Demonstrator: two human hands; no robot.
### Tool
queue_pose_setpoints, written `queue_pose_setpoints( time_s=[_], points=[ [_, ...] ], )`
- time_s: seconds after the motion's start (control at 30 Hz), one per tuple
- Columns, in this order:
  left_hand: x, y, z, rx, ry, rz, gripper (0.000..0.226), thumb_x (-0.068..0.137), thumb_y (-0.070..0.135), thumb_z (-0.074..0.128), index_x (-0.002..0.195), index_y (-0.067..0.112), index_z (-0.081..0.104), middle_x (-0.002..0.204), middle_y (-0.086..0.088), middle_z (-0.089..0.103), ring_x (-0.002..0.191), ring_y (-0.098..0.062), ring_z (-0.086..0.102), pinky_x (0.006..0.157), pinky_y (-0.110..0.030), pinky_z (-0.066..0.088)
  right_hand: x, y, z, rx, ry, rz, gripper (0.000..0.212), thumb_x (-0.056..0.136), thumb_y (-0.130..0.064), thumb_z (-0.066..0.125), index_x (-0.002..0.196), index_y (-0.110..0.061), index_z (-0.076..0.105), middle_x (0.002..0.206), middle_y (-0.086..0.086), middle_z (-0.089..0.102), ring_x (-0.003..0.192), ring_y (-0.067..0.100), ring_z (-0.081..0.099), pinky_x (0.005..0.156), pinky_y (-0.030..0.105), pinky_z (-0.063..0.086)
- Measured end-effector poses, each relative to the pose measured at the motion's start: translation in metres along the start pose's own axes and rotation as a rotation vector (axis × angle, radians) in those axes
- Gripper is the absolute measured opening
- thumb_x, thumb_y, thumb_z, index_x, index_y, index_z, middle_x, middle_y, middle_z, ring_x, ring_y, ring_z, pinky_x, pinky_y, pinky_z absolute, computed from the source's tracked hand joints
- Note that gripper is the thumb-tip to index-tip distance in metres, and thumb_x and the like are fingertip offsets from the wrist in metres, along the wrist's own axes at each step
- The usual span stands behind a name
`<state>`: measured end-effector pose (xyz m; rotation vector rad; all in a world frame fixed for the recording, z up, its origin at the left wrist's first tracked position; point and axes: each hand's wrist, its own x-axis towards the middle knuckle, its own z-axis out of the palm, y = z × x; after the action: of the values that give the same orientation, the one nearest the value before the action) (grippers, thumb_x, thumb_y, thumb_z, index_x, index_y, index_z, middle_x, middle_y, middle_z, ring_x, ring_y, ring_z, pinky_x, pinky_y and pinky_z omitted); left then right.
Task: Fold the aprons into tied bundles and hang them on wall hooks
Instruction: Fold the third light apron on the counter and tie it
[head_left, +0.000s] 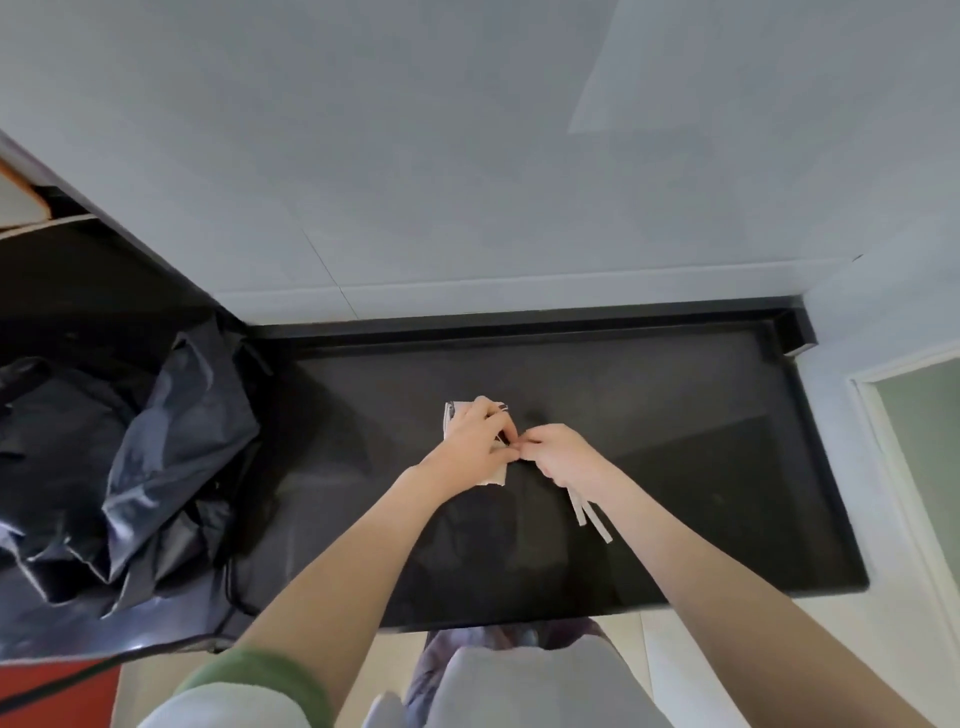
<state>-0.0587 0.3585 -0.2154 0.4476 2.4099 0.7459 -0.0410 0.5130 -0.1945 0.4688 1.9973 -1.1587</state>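
A dark apron (498, 525) lies folded on the black countertop (701, 467), hard to tell apart from the surface. Its pale beige straps (589, 512) show at three spots: by my left hand, between both hands, and trailing below my right wrist. My left hand (475, 441) pinches strap material at the fold's top. My right hand (561, 454) is closed on the straps, fingertips touching the left hand's. The knot area itself is hidden by my fingers.
A heap of dark shiny fabric (135, 467), possibly more aprons, sits on the counter at the left. A pale tiled wall (467, 156) rises behind the counter. The counter ends at a raised lip on the right (795, 332). No hooks are in view.
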Motion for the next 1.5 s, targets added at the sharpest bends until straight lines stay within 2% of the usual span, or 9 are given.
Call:
queue_pose_setpoints(
  time_s=[0.2,0.4,0.57,0.8,1.0,1.1,1.23,1.33,1.5],
  points=[
    [0.000,-0.012,-0.003,-0.252,-0.023,0.031,0.004,0.093,0.023,0.061,0.095,0.020,0.063,0.113,0.006,0.041,0.115,-0.007,0.033,0.100,-0.023,0.030,-0.008,0.012,-0.028,-0.133,0.109,-0.106,0.023,0.093,-0.030,0.059,0.084,-0.010,0.066,0.067,-0.002,0.056,0.060,0.010,0.047,0.056,0.020,0.036],
    [-0.004,-0.007,-0.018,-0.780,0.003,-0.098,0.033,0.104,0.019,0.036,0.074,0.019,0.050,0.071,0.008,0.049,0.067,-0.001,0.043,0.069,-0.016,0.036,-0.013,0.023,-0.043,-0.116,0.184,-0.099,0.017,0.097,-0.028,0.052,0.092,-0.014,0.061,0.071,-0.003,0.060,0.064,0.007,0.049,0.059,0.019,0.035],
    [0.000,-0.013,-0.009,-0.946,0.080,-0.165,0.041,0.107,0.023,0.025,0.074,0.019,0.049,0.063,0.004,0.048,0.075,-0.015,0.044,0.088,-0.026,0.039,-0.015,0.038,-0.037,-0.094,0.148,0.033,0.020,0.095,-0.020,0.047,0.083,-0.011,0.059,0.067,0.001,0.056,0.058,0.012,0.046,0.056,0.022,0.036],
    [0.000,-0.012,-0.003,-1.120,0.159,-0.166,0.038,0.106,0.016,0.030,0.071,0.013,0.046,0.060,0.001,0.043,0.065,-0.010,0.047,0.096,-0.031,0.038,-0.018,0.041,-0.027,-0.206,0.053,0.147,0.028,0.098,-0.024,0.041,0.078,-0.010,0.054,0.068,0.004,0.060,0.055,0.016,0.052,0.053,0.021,0.044],
    [-0.003,-0.009,-0.007,-1.276,0.202,-0.142,0.034,0.106,0.015,0.028,0.118,0.028,0.057,0.054,0.003,0.038,0.061,-0.009,0.042,0.094,-0.022,0.034,-0.026,0.041,-0.025,-0.376,-0.111,0.159,0.037,0.102,-0.026,0.039,0.074,-0.011,0.057,0.065,0.003,0.062,0.050,0.013,0.056,0.052,0.019,0.044],
    [-0.003,-0.010,-0.007,-1.031,0.131,-0.118,0.034,0.106,0.022,0.032,0.121,0.033,0.059,0.062,0.004,0.039,0.066,-0.007,0.042,0.088,-0.020,0.036,-0.033,0.036,-0.026,-0.373,-0.164,0.065,0.036,0.102,-0.026,0.038,0.076,-0.012,0.059,0.062,0.002,0.059,0.048,0.011,0.051,0.052,0.018,0.041],
    [-0.002,0.003,-0.004,-0.683,0.011,-0.066,0.029,0.104,0.014,0.038,0.106,0.025,0.065,0.071,0.010,0.048,0.065,0.000,0.044,0.067,-0.015,0.034,-0.041,0.008,-0.028,-0.042,0.009,-0.170,0.033,0.101,-0.025,0.044,0.074,-0.011,0.057,0.056,-0.001,0.051,0.047,0.006,0.043,0.052,0.018,0.038],
    [0.001,0.006,0.003,-0.428,-0.114,-0.003,0.030,0.097,0.007,0.046,0.103,0.029,0.066,0.090,0.009,0.058,0.088,-0.009,0.048,0.082,-0.020,0.038,-0.039,-0.019,-0.030,-0.008,0.105,-0.284,0.034,0.101,-0.025,0.045,0.071,-0.014,0.057,0.059,-0.007,0.052,0.056,0.003,0.048,0.065,0.018,0.041],
    [-0.003,0.006,0.000,-0.478,-0.146,-0.091,0.040,0.102,0.036,0.039,0.078,0.025,0.069,0.102,-0.014,0.057,0.085,-0.018,0.052,0.076,-0.021,0.039,-0.022,-0.027,-0.020,-0.026,0.041,-0.350,0.016,0.099,-0.027,0.049,0.099,-0.020,0.064,0.111,-0.005,0.058,0.107,0.006,0.052,0.094,0.023,0.039]
  ],
)
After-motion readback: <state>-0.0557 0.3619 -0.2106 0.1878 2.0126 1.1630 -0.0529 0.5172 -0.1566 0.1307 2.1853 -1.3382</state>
